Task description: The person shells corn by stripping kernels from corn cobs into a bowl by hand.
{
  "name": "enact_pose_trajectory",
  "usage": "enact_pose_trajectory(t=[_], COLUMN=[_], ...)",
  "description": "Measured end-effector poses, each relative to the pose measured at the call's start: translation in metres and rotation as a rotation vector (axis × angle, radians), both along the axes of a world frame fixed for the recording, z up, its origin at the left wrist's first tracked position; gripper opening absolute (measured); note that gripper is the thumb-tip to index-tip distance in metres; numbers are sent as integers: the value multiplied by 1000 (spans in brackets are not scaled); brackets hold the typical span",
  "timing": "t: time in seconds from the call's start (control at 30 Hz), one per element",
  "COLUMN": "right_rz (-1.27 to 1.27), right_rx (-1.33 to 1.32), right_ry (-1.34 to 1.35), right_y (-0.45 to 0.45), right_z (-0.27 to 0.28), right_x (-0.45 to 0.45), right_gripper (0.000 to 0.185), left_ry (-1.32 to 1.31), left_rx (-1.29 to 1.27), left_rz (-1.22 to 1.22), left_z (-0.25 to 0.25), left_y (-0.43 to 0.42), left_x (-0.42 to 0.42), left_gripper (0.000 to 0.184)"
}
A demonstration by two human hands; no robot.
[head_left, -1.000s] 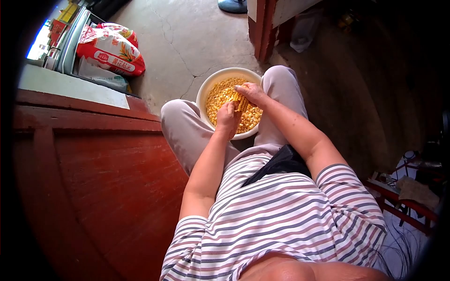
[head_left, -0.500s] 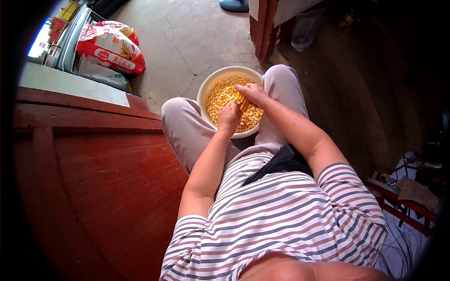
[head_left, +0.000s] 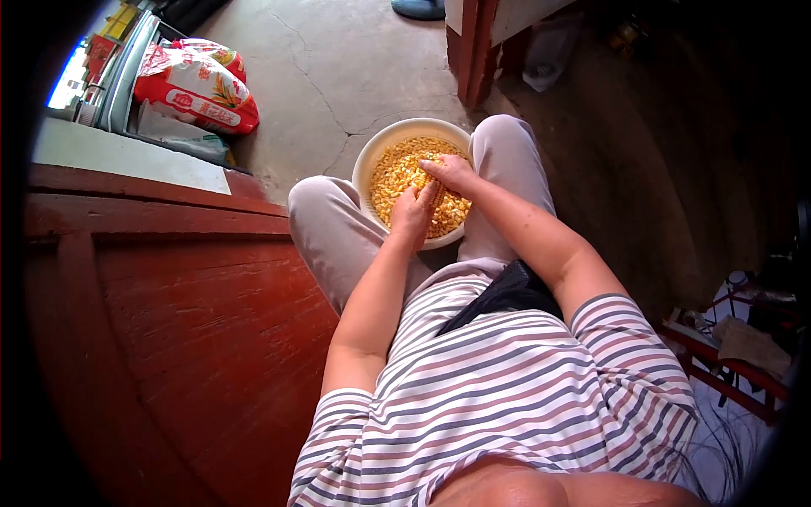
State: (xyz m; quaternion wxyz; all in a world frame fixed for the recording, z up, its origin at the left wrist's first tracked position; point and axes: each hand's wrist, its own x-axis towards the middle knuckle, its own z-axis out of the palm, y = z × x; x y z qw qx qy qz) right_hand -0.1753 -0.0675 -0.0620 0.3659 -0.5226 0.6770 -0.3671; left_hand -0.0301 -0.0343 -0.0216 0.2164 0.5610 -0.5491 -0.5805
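Over a round cream basin (head_left: 363, 169) full of loose yellow corn kernels (head_left: 393, 173), both hands meet on one corn cob (head_left: 438, 193). My left hand (head_left: 411, 213) is closed around the near side of the cob, its thumb along it. From the right, my right hand (head_left: 452, 172) lies over the cob's upper part with its fingers curled on it. Much of the cob is hidden by the hands. The basin sits between my knees.
A red wooden door (head_left: 194, 313) stands close on my left. Red-and-white printed bags (head_left: 198, 89) lean at the upper left. A red door post (head_left: 477, 59) rises beyond the basin. Cluttered items on a red frame (head_left: 735, 359) stand at the lower right.
Both hands have shifted slightly on the cob, and the left thumb now reaches further up along it. Less of the cob shows between the hands. The basin stays between the knees.
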Motion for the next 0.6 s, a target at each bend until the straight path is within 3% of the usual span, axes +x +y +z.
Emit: enact_pose_trajectory(t=[0.03,0.1,0.17,0.2,0.27,0.37,0.4,0.47,0.5,0.57,0.6], right_rz=[-2,0,-2,-3,-31,-41,-39,-38,-40,-51,-50], right_rx=[275,278,283,281,312,224,224,288,288,333,334], right_ry=[-151,-197,-213,-213,-279,-239,-240,-208,-207,-273,-272], right_y=[4,4,3,4,7,0,0,0,1,4,5], right_z=[21,23,28,32,42,20,21,24,28,38,43], right_x=[-4,-6,-6,-6,-8,-10,-10,-11,-11,-11,-11], right_gripper=[46,45,42,42,41,41,41,41,41,47,47], left_ry=[127,253,32,32,239,270,268,-119,-118,248,248], left_rx=[58,115,-138,-140,-180,-236,-237,-260,-260,32,33], left_rz=[31,64,-94,-95,-19,42,44,-175,-176,-17,-16], left_z=[1,-4,-16,-17,-17,-36,-20,14,23,31,29], left_y=[1,-2,-10,-10,-7,-15,-12,-2,0,5,6], left_x=[-1,2,7,8,9,10,10,11,9,4,3], left_gripper=[40,41,38,38,38,34,34,32,32,28,28])
